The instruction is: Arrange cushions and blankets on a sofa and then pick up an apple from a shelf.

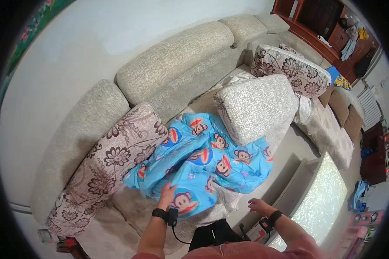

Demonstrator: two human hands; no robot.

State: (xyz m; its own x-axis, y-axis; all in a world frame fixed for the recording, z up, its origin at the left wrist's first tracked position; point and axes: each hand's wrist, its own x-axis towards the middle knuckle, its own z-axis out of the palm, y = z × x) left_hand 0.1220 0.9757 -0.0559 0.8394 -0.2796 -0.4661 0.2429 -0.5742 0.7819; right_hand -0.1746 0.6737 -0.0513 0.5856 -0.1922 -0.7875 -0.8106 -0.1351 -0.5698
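Note:
A crumpled blue quilt (194, 162) with a cartoon monkey print lies over the seat of a beige fabric sofa. My left hand (166, 195) touches the quilt's near edge, its fingers on a fold; whether they grip the cloth is hard to see. My right hand (258, 206) is held in the air to the right of the quilt, fingers slightly bent, holding nothing. A beige sofa cushion (259, 106) rests tilted on the quilt's far right part. A floral cushion (110, 162) borders the quilt on the left.
The beige sofa backrest (178, 61) runs along the wall. Another floral cushion (291, 69) stands at the back right. A low table with a shiny top (317, 197) is close to my right arm. Brown cushions (340, 106) lie on the sofa's right section.

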